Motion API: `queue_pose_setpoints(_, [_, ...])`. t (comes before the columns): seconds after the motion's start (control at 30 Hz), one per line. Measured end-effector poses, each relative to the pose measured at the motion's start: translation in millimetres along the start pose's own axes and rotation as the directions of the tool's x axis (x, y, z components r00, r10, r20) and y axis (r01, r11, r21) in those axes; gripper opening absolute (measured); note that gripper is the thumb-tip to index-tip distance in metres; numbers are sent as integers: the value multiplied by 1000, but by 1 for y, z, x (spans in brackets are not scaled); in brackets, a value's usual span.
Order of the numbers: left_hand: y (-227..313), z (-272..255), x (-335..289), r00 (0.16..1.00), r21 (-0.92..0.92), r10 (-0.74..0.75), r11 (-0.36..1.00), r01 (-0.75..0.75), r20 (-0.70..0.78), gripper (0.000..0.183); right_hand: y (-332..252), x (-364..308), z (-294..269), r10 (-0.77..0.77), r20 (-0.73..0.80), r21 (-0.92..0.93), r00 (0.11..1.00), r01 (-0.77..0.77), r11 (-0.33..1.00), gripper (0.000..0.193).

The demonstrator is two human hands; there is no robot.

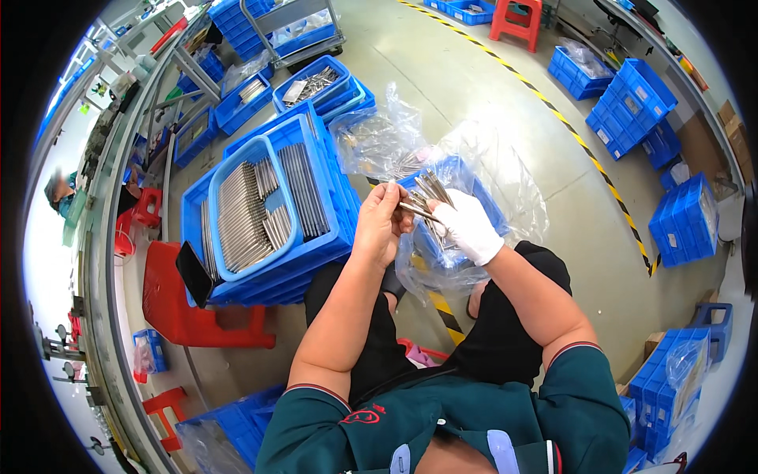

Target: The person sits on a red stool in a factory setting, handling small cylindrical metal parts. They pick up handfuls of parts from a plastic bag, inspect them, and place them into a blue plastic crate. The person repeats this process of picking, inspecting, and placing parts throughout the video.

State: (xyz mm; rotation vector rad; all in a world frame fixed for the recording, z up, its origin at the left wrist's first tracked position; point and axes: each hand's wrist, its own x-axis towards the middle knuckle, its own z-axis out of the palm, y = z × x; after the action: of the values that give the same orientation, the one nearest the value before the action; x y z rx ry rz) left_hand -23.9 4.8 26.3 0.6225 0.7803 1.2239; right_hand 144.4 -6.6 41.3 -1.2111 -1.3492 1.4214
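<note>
My right hand (pixel 471 227), in a white glove, is closed round a fanned bundle of slender metal rods (pixel 430 188). My bare left hand (pixel 380 223) is closed at the near end of one rod, its thumb and fingers pinching there. Both hands are over a blue crate (pixel 491 207) lined with clear plastic film, and more rods lie loose inside it. To the left, a light blue tray (pixel 259 142) holds metal rods laid side by side in rows. It rests on a stack of larger blue crates (pixel 341 229), with darker rods (pixel 304 189) beside the tray.
A red stool (pixel 170 296) with a dark flat device (pixel 194 274) near it stands left of the crates. Behind them sits a blue bin (pixel 335 67) of loose metal parts. Clear film (pixel 379 130) spreads past the lined crate. More blue crates (pixel 632 107) stand at right, beyond yellow-black floor tape (pixel 568 118).
</note>
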Motion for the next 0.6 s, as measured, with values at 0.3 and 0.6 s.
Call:
queue_pose_setpoints(0.3, [9,-14,0,973,-184,-148,966,181,177,18,1,2,-7,-230,-110,-341,967,181,922,25])
queue_pose_setpoints(0.6, [7,-14,-1,972,-86,-127,985,147,200,15,-2,-1,-9,-273,-87,-422,958,213,881,25])
